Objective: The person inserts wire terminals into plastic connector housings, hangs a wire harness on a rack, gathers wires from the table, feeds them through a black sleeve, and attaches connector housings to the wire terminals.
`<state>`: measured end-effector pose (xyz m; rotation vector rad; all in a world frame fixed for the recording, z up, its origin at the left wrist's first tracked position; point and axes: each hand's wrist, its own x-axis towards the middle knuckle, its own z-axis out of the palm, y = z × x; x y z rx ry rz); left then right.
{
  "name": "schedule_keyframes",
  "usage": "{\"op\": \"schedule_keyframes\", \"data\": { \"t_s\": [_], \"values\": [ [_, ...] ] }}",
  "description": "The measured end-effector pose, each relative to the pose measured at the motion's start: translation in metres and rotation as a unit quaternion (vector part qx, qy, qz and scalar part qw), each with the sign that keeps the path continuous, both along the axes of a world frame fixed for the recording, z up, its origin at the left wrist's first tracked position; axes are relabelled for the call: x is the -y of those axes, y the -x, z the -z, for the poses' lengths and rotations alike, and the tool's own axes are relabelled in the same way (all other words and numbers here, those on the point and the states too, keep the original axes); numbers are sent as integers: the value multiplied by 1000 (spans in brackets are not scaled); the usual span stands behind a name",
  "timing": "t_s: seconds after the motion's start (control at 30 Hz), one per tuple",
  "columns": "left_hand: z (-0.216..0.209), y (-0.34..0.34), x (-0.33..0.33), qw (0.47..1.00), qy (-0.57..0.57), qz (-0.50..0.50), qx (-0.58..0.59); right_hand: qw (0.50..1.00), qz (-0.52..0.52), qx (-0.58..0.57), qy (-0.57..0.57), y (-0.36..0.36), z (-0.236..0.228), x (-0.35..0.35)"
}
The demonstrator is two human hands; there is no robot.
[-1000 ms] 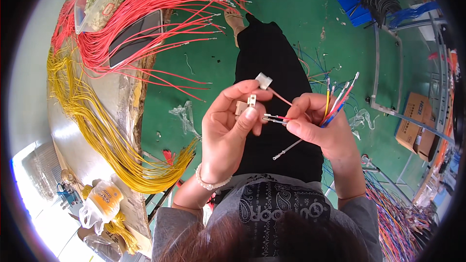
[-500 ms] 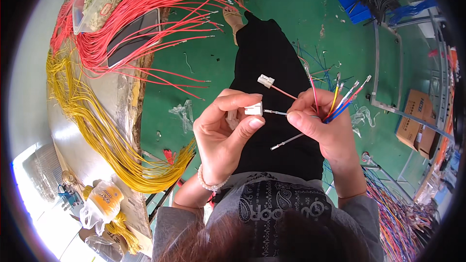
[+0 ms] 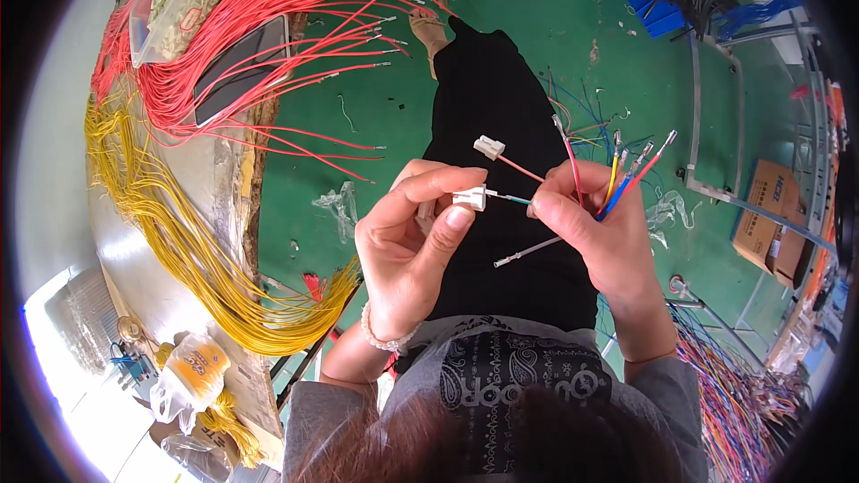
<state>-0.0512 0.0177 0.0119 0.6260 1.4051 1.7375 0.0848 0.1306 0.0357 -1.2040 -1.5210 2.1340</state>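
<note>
A small white connector housing [image 3: 469, 199] is pinched between the thumb and forefinger of my left hand [image 3: 403, 246]. My right hand [image 3: 608, 237] is closed on a bundle of thin wires [image 3: 617, 188], among them red, yellow and blue ones with bare metal terminals at their ends. From its fingertips a greenish wire [image 3: 516, 199] points left, its terminal at the housing's right face; how far in it sits, I cannot tell. A second white connector [image 3: 489, 148] on a pinkish wire sticks out above, and a pale wire [image 3: 528, 252] with a terminal slants out below.
On the bench at left lie many red wires [image 3: 215, 36], a bundle of yellow wires [image 3: 197, 250], a dark flat tablet-like device [image 3: 242, 72] and a clear bin [image 3: 192, 22] of small pale parts. A cardboard box [image 3: 769, 215] and metal racks stand at right.
The greenish wire's terminal has shifted slightly up and now meets the housing's right face. The housing has tilted a little, and the wires in my right hand have swung slightly.
</note>
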Motion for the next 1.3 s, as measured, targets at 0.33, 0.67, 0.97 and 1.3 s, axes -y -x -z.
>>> {"op": "schedule_keyframes", "data": {
  "t_s": [0.33,0.67,0.97,1.3],
  "values": [
    [-1,6,5,997,-4,38,-71,999,-6,-15,-36,-3,4,-1],
    [-11,8,-1,964,39,72,-254,998,-42,41,-6,-3,-1,-2],
    [-8,8,-2,976,42,72,-202,998,-46,-40,-34,1,10,6],
    [-3,15,-11,993,96,61,10,987,-27,-101,-119,0,17,-3]
  ]
}}
